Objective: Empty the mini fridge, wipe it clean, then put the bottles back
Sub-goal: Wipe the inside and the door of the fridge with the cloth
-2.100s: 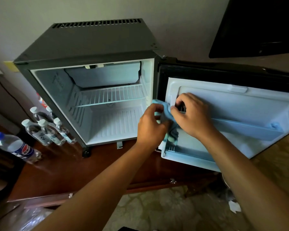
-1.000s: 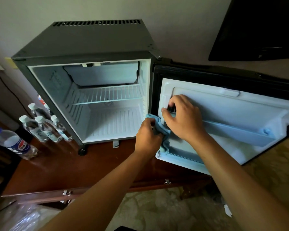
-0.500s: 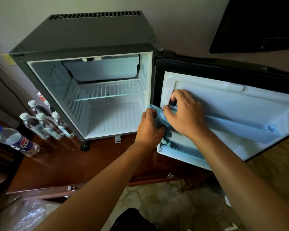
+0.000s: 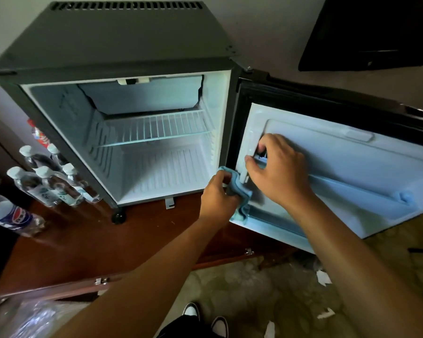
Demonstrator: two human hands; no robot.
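Note:
The black mini fridge (image 4: pixel 112 42) stands open on a wooden cabinet top, its white inside bare except for a wire shelf (image 4: pixel 156 129). Its door (image 4: pixel 352 167) swings out to the right. My left hand (image 4: pixel 216 197) grips a light blue cloth (image 4: pixel 241 198) at the door's hinge-side lower corner. My right hand (image 4: pixel 279 172) grips the left end of the door's shelf rail (image 4: pixel 352 189), fingers curled over it. Several clear water bottles (image 4: pixel 47 186) stand left of the fridge, and a Pepsi bottle (image 4: pixel 12 215) lies further left.
A red can (image 4: pixel 38 135) is partly hidden behind the fridge's left side. A dark television (image 4: pixel 371 32) hangs on the wall at upper right. The wooden cabinet top (image 4: pixel 83 240) ends at a front edge; patterned floor with paper scraps (image 4: pixel 324 278) and my shoes lie below.
My left hand with the cloth has moved from beside my right hand down along the door's hinge-side edge. My right hand has kept its hold on the rail's end.

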